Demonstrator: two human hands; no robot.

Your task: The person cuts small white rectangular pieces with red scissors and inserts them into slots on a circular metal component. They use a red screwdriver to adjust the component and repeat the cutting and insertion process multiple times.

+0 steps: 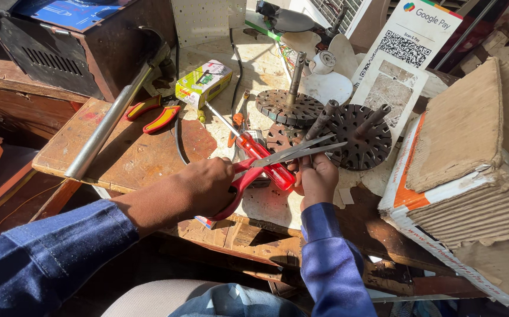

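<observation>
L hand (207, 186) grips red scissors (266, 161), blades open. R hand (318, 178) pinches smth small at the blades, can't tell what, over worktop (131, 158) edge. Imo cut near pivot, R fingertips clear.

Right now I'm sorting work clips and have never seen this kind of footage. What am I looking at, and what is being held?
This is a single view from a camera worn on a person's head, looking down at their own two bare hands in blue sleeves over a cluttered wooden bench. The left hand grips red-handled scissors, blades open and pointing right. The right hand is closed below the blades; what it pinches is too small to tell. Nearby lie a red screwdriver, dark round rotors with shafts, red pliers, a hammer, a small box and a stack of cardboard.
</observation>
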